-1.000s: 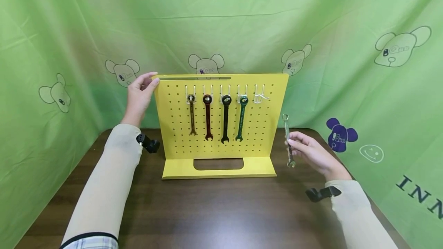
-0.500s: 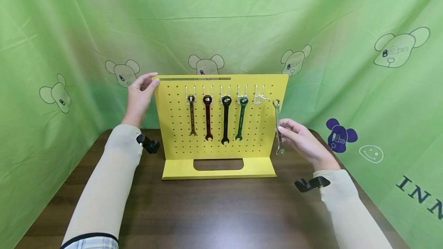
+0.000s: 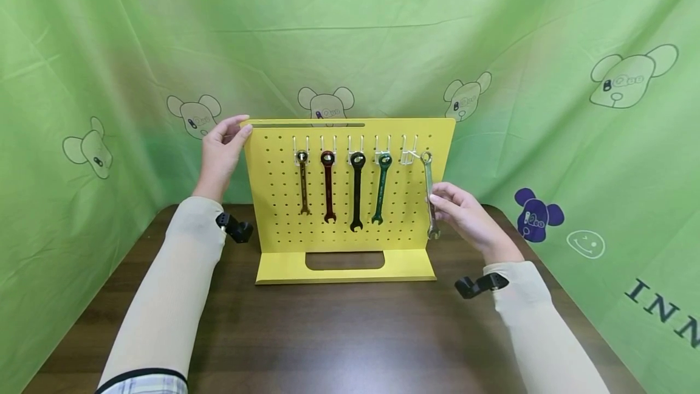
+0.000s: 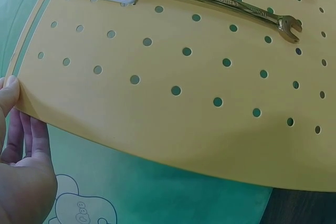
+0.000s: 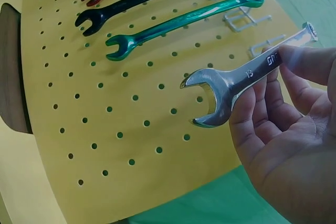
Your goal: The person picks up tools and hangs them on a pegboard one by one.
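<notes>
My right hand point(image 3: 465, 214) pinches a silver combination wrench point(image 5: 226, 90) between thumb and fingers, its ring end up and its open jaw down. In the head view that ring end is at the tip of the rightmost white hook point(image 3: 409, 155); whether it is over the tip I cannot tell. The yellow pegboard point(image 3: 339, 236) stands upright behind. My left hand point(image 3: 221, 148) pinches the board's top left corner, thumb in front and fingers behind. From the other hooks hang a gold wrench point(image 3: 304, 184), a red wrench point(image 3: 329, 187), a black wrench point(image 3: 357, 193) and a green wrench point(image 3: 381, 190).
The pegboard's foot, with a cut-out, sits on a dark wooden table point(image 3: 328, 333). A green curtain point(image 3: 350, 47) with printed bear heads surrounds the table at the back and sides.
The right hand has carried the silver wrench left and up, from beside the pegboard to the rightmost hook. My left hand has stayed at the corner.
</notes>
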`<state>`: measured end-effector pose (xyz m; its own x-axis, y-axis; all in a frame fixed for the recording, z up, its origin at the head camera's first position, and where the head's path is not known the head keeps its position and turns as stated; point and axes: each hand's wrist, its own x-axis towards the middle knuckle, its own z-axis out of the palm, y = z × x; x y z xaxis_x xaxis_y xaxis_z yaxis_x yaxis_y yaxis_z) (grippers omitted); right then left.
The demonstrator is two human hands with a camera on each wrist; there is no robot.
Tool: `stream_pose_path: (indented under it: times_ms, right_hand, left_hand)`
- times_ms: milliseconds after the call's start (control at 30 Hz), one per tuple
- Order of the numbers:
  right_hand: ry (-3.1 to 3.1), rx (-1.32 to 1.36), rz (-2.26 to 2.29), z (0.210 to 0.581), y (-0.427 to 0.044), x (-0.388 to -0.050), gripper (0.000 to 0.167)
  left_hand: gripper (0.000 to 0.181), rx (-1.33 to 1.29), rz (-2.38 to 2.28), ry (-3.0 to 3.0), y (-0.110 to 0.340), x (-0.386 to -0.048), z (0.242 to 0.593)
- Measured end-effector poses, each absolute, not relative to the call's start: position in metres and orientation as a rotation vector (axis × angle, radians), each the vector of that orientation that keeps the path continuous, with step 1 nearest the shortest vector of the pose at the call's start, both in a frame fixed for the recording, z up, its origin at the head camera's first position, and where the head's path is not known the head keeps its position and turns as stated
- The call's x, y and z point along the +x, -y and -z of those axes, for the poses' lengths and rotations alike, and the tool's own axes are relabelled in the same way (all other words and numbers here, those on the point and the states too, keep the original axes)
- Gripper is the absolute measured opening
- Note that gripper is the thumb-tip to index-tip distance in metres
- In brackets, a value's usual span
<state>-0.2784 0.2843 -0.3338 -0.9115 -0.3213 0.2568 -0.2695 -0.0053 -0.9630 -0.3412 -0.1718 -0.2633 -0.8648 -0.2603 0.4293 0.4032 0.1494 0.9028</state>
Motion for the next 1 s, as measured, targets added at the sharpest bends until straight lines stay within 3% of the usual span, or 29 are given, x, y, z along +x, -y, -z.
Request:
stream_pose_path:
  times_ms: [700, 1000]
  right_hand:
    - [-2.195, -0.529, 2.114, 0.349, -0.266, -0.302, 0.029]
    - [-2.176, -0.477, 2.165, 0.354, -0.256, -0.311, 0.020]
  left_hand:
    - [0.034, -0.137, 1.745, 1.944, 0.173, -0.342, 0.264]
    - [0.030, -0.129, 1.747, 1.948, 0.172, -0.342, 0.263]
